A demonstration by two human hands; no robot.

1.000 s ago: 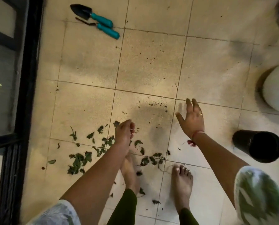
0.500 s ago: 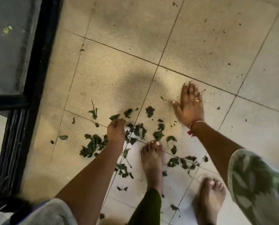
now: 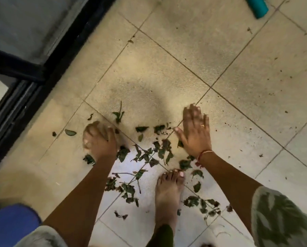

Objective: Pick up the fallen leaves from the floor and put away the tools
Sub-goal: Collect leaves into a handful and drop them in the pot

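Torn green leaves (image 3: 145, 155) lie scattered over the beige tiled floor (image 3: 167, 72), around and in front of my bare foot (image 3: 168, 191). My left hand (image 3: 99, 138) is down on the floor at the left end of the scatter. It is blurred, with its fingers curled over leaf pieces at the fingertips. My right hand (image 3: 195, 132) lies flat on the tile at the right side of the leaves, fingers straight and together. A teal tool handle (image 3: 257, 5) shows at the top right edge; the rest of that tool is out of view.
A black door frame and sliding track (image 3: 24, 97) run along the left side. Dark soil crumbs (image 3: 267, 97) speckle the tiles to the right. Something blue (image 3: 11, 223) sits at the bottom left corner.
The view has dropped closer to the floor and turned. My left hand has moved left to the edge of the scatter, and my right hand has come in against the leaves.
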